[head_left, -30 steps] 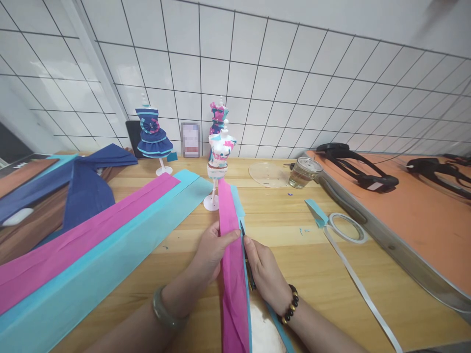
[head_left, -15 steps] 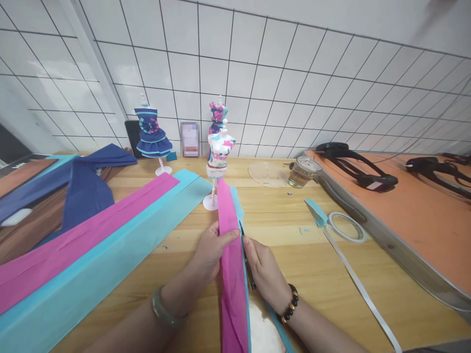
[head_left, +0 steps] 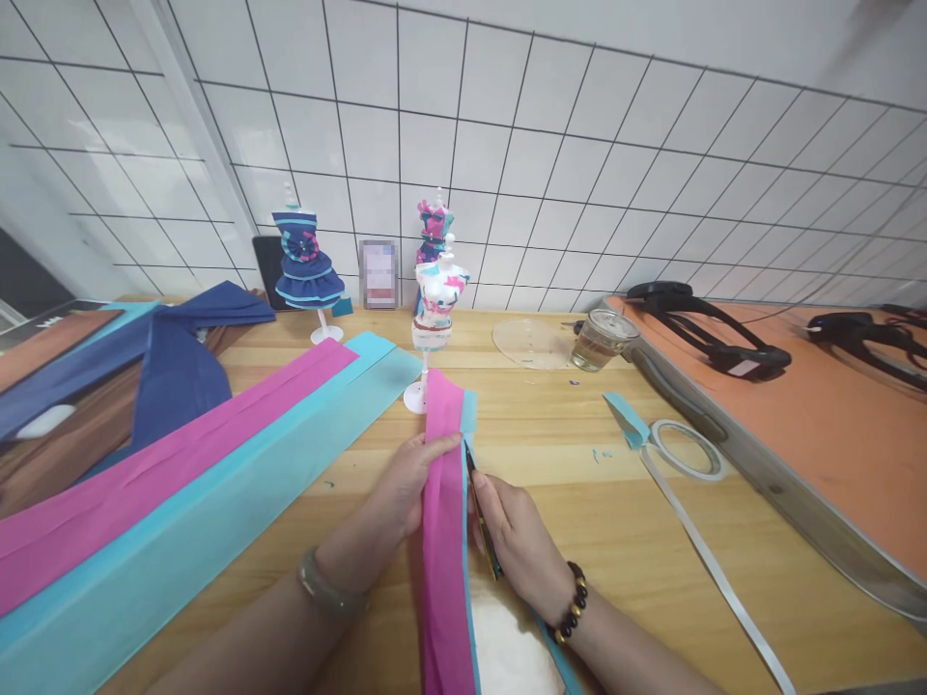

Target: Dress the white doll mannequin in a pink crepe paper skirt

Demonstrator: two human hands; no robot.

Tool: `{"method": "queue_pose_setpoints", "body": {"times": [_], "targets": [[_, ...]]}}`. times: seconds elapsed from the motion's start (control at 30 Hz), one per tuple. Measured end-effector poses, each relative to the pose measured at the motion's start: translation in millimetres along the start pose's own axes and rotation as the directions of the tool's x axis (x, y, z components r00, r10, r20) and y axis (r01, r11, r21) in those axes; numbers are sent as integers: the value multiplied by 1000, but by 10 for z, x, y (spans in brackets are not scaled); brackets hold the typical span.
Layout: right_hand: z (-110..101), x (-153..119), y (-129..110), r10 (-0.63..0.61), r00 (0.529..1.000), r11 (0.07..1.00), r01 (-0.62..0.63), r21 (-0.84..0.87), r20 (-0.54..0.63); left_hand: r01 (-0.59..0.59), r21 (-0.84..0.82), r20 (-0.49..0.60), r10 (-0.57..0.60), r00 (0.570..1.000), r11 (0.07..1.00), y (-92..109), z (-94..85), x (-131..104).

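Hands (head_left: pixel 397 487) (head_left: pixel 522 541) at pink strip (head_left: pixel 445 550); liquid (head_left: pixel 592 360) in glass (head_left: pixel 609 338)

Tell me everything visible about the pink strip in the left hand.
The pink strip is long, thin and creased, paper- or cloth-like. Light-blue material shows along its right edge. It runs away from the viewer, its near end out of frame, its far end overlapping a mannequin's white base in view; contact there is unclear. The left hand grips it, thumb on top. Scissors sit at the blue edge; whether they touch the pink is unclear.
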State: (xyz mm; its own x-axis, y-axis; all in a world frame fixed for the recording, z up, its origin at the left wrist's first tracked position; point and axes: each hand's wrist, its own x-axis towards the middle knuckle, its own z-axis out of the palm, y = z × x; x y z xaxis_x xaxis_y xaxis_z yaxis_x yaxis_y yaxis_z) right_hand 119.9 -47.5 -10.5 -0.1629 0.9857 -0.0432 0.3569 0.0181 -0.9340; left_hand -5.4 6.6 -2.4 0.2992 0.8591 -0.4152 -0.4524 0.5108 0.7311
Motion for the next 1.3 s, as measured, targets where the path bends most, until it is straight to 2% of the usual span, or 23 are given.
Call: {"method": "queue_pose_setpoints", "body": {"times": [0.3,0.53,0.8,1.07,1.3], "targets": [[-11,-10,3,-24,999,999,26,35,-33,-60,47,-21,61,998,997,-33,54,-61],[7,4,-15,22,997,993,-13,118,-76,-102,109,-41,107,993,989,-41,148,-123],[5,19,12,13,996,993,-3,116,-87,-140,157,-9,143,990,978,-93,140,-138],[6,-11,-41,-25,996,998,30,57,-89,-224,228,-74,246,966,948,-74,181,-167],[4,0,-43,-37,995,998,40,38,-93,-224,204,-90,247,965,953,-95,181,-169]]}}
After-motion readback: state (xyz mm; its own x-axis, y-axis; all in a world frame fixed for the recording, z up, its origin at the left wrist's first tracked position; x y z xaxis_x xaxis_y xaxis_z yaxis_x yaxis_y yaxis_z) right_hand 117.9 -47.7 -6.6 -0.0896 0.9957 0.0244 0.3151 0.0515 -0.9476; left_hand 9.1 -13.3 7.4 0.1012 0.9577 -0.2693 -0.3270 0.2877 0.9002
